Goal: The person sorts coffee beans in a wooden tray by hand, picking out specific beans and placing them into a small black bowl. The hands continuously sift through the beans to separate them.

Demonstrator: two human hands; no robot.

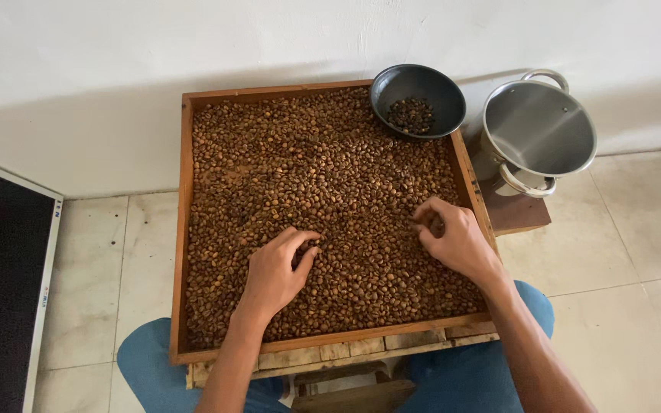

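Brown coffee beans [323,176] fill a shallow wooden tray [184,229] from edge to edge, in one thick layer. The left hand [275,274] rests on the beans near the front edge of the tray, with its fingers curled down into them and the thumb pressed close; whether it grips any beans I cannot tell. The right hand [457,239] lies close to the right edge, its fingertips pinched together over the beans. A dark bowl [394,86] with a few beans inside sits on the far right corner of the tray. Just beside this corner, off the tray, stands a steel pot [538,128].
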